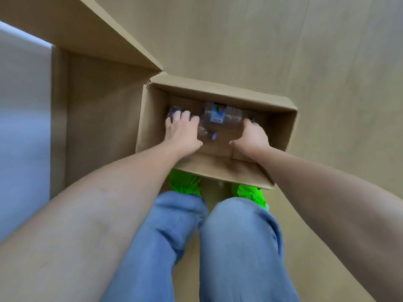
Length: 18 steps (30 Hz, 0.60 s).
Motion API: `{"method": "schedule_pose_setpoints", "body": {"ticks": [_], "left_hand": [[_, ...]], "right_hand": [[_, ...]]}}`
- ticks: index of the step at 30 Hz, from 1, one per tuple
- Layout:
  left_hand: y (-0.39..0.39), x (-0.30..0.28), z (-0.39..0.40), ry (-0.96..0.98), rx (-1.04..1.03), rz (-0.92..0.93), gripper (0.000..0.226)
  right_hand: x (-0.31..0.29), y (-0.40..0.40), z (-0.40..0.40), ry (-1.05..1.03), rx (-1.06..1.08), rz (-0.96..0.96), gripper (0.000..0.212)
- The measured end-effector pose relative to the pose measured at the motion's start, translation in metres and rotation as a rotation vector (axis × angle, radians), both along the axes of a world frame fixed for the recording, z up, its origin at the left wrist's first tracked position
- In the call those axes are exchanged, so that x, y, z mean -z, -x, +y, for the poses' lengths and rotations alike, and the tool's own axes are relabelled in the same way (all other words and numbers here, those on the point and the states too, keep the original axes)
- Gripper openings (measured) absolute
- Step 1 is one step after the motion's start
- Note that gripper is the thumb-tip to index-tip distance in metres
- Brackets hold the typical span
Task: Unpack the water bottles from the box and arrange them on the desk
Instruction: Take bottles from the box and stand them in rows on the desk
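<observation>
An open cardboard box (218,88) stands on the floor in front of my knees. Clear plastic water bottles lie on their sides at its bottom. My left hand (182,132) reaches in on the left and closes over one bottle (174,111), whose end shows past my fingers. My right hand (253,136) reaches in on the right and grips the end of a blue-labelled bottle (220,116) lying across the middle. A smaller bottle part with a purple cap (212,136) lies between my hands.
A wooden desk (72,29) rises at the upper left, its side panel next to the box. The floor is light wood. My blue jeans and green shoes (185,182) are just below the box. A pale wall is at the far left.
</observation>
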State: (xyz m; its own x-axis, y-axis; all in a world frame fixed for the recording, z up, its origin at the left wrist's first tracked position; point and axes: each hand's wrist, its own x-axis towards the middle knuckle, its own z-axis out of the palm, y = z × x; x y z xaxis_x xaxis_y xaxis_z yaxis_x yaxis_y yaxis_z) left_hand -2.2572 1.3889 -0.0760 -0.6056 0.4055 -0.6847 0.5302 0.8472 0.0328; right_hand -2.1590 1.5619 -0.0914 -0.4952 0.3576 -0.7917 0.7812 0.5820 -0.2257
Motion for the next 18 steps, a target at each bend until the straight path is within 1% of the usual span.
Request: {"method": "schedule_pose_setpoints", "body": {"ticks": [2,5,8,10,11,13,15,18], "left_hand": [[0.011,0.04,-0.001,0.009,0.035,0.015,0.073],[0.025,0.088,0.0,0.028,0.142,-0.018,0.074],[0.031,0.12,-0.001,0.056,0.204,-0.084,0.073],[0.029,0.131,-0.003,0.077,0.248,-0.072,0.069],[0.028,0.134,-0.004,0.068,0.264,-0.04,0.064],[0.029,0.132,-0.006,0.065,0.272,-0.001,0.055],[0.031,0.127,-0.01,0.105,0.252,-0.033,0.05],[0.025,0.104,-0.017,0.096,0.171,-0.047,0.044]], "right_hand": [[0.041,0.011,0.001,-0.063,-0.018,0.025,0.081],[0.091,0.02,0.001,-0.114,-0.115,0.007,0.089],[0.123,0.023,-0.005,-0.215,-0.209,0.045,0.082],[0.131,0.02,-0.009,-0.281,-0.265,0.031,0.076],[0.133,0.017,-0.01,-0.275,-0.252,0.014,0.071],[0.135,0.011,-0.011,-0.212,-0.172,-0.013,0.062],[0.13,0.004,-0.011,-0.143,-0.099,-0.024,0.058],[0.104,-0.004,-0.009,-0.112,-0.053,-0.024,0.049]]}}
